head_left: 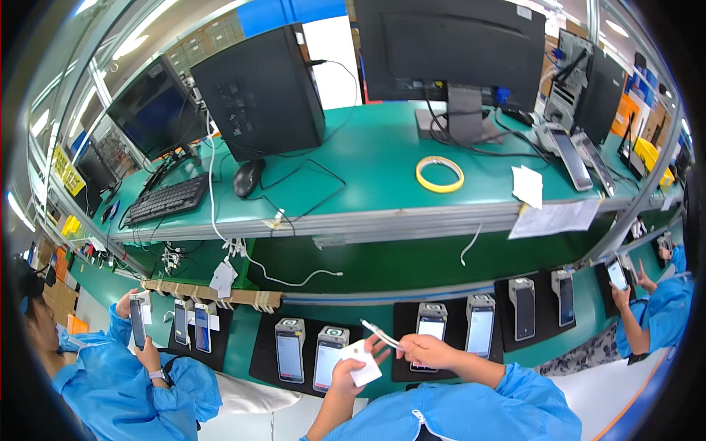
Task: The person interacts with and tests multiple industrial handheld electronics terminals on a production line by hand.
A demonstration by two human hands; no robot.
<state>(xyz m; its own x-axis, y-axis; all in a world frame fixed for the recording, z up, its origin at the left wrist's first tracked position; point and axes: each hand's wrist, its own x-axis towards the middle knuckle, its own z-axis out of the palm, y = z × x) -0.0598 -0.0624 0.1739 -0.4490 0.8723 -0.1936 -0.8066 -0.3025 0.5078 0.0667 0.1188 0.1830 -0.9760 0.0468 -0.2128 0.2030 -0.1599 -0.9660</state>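
My left hand [344, 380] is closed on a flat white card-like piece [361, 363], held by its edge. Just to the right, my right hand [430, 351] pinches a short white cable [381, 335], its end pointing up and to the left. Both hands are above the near bench edge, close together but apart. Beyond my left hand stands a handheld terminal [327, 361] with a lit screen, and another terminal [289, 356] is left of it. Behind my right hand, a terminal [432, 323] is partly covered by the hand. Next to it is another lit terminal [480, 328].
Dark terminals [523, 309] lie further right on black mats [257, 365]. An upper green shelf [368, 169] carries monitors, a keyboard [168, 200], a mouse [248, 178] and a yellow tape roll [440, 175]. Loose white cable [294, 281] hangs below. Co-workers in blue [125, 378] handle devices at both sides.
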